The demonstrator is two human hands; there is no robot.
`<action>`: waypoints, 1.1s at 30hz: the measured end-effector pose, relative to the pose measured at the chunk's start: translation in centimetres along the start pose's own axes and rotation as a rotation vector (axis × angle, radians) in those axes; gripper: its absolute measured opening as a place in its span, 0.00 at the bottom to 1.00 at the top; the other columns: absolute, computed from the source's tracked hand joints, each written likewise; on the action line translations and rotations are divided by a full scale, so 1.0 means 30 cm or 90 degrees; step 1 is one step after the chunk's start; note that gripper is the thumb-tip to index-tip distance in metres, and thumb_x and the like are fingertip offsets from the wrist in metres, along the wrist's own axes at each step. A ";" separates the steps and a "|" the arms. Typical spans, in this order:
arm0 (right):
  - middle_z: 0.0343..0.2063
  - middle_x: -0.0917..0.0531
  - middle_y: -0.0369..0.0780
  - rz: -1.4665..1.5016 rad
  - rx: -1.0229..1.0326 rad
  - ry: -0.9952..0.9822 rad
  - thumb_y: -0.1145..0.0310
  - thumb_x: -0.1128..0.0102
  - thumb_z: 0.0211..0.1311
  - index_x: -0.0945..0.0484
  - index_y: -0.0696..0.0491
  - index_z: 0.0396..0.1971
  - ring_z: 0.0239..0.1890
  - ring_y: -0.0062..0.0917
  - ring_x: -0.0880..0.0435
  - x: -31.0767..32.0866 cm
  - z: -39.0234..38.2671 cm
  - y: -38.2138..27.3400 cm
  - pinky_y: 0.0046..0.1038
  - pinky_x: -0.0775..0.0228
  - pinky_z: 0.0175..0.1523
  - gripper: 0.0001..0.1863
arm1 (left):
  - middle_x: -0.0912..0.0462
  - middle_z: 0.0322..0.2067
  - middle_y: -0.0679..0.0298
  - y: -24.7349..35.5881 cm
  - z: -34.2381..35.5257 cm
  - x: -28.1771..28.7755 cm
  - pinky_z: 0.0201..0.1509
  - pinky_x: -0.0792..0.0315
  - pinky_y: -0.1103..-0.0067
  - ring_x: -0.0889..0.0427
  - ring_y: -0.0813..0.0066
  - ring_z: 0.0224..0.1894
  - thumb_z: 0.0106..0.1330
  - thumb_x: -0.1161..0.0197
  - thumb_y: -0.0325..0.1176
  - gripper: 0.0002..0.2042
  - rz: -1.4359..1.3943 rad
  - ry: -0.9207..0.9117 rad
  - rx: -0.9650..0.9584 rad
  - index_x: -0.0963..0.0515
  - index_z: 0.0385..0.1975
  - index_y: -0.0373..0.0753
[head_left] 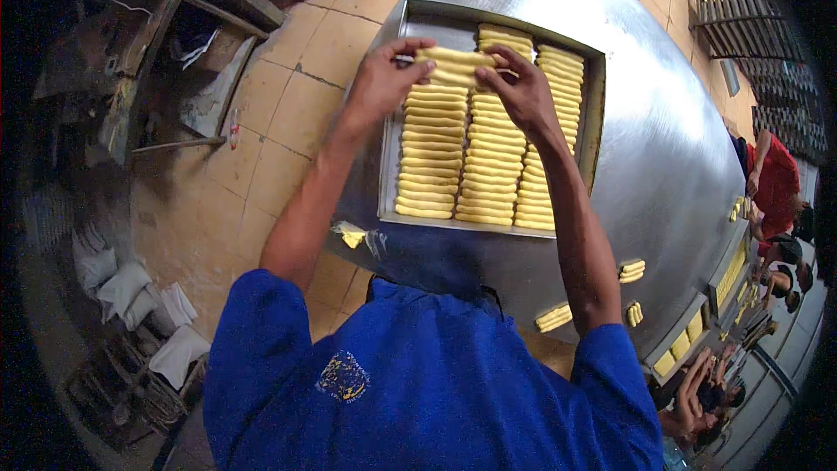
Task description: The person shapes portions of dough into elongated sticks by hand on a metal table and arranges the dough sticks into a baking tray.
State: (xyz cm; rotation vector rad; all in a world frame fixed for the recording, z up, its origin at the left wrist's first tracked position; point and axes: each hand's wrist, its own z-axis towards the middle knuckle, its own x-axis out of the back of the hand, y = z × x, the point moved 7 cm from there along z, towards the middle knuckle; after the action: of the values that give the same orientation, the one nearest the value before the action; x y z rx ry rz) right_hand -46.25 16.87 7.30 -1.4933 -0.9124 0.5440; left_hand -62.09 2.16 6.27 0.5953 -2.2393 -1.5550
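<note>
Both arms stretch forward over the tray (392,135). Left hand (381,78) and right hand (521,87) have their fingers curled around opposite ends of a small stack of yellow dough sticks (455,66), held level just above the tray's far end, over the left column. Inside the shallow metal tray, three columns of dough sticks (488,157) lie crosswise, packed side by side. It rests on a broad steel table (663,139), where a few loose dough pieces (554,317) sit near the person's right elbow. Tan floor tiles (288,113) lie to the left. Other people (772,183) work along the table at right.
</note>
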 end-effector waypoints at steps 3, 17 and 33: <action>0.40 0.13 0.46 -0.019 0.000 0.021 0.66 0.30 0.63 0.22 0.59 0.54 0.39 0.25 0.13 -0.020 0.167 0.137 0.25 0.21 0.45 0.22 | 0.16 0.48 0.58 0.006 0.126 0.027 0.47 0.20 0.75 0.15 0.71 0.45 0.63 0.32 0.26 0.18 0.261 0.091 -0.118 0.20 0.54 0.37; 0.38 0.16 0.51 -0.412 0.148 0.055 0.70 0.33 0.60 0.19 0.53 0.50 0.41 0.45 0.16 -0.109 0.246 0.194 0.39 0.25 0.48 0.18 | 0.22 0.44 0.44 -0.058 0.233 -0.084 0.50 0.22 0.58 0.18 0.44 0.45 0.63 0.44 0.23 0.16 0.677 0.103 -0.241 0.21 0.50 0.35; 0.69 0.32 0.43 -0.813 0.213 -0.060 0.56 0.58 0.77 0.41 0.57 0.70 0.77 0.37 0.47 -0.187 -0.004 0.214 0.63 0.67 0.76 0.29 | 0.47 0.66 0.21 -0.194 0.101 -0.118 0.75 0.44 0.61 0.43 0.30 0.70 0.72 0.53 0.35 0.32 0.555 0.017 -0.126 0.49 0.68 0.17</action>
State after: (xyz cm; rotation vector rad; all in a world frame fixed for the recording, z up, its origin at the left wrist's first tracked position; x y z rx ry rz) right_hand -47.96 12.67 0.07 -0.3811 -1.5244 -0.1902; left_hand -59.78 4.62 -0.38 -0.3843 -1.8714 -1.2380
